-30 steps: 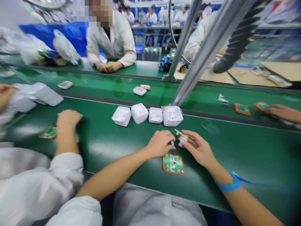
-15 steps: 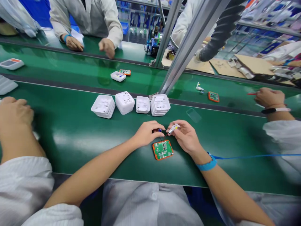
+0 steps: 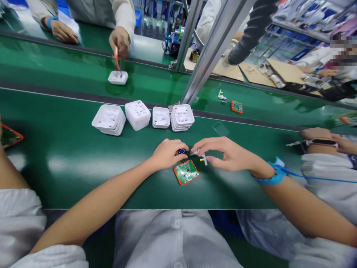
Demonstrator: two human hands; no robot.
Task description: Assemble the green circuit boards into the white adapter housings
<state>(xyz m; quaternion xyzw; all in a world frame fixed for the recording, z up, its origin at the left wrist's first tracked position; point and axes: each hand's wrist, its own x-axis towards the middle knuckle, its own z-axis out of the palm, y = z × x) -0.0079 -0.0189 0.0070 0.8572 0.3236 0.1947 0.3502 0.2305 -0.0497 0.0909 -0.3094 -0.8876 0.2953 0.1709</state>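
My left hand pinches a small dark-blue component between thumb and fingers. Across from it, my right hand has its fingertips and thumb around a small white T-shaped plastic part with a yellow tip. Just below both hands, a green circuit board in an orange frame lies flat on the green bench. Thin wires run near the fingertips, but their ends are hidden. A blue wrist strap with a cord circles my right wrist.
Stacks of white plastic housings line the bench's back edge. Beyond, the belt carries another orange-framed board and a white housing under a co-worker's hand. A metal post rises behind; co-workers' arms flank both sides.
My right hand has turned flatter and the white part now points downward. The board sits rotated. Across the belt, a co-worker's hand has lifted an orange-framed board above the white housing.
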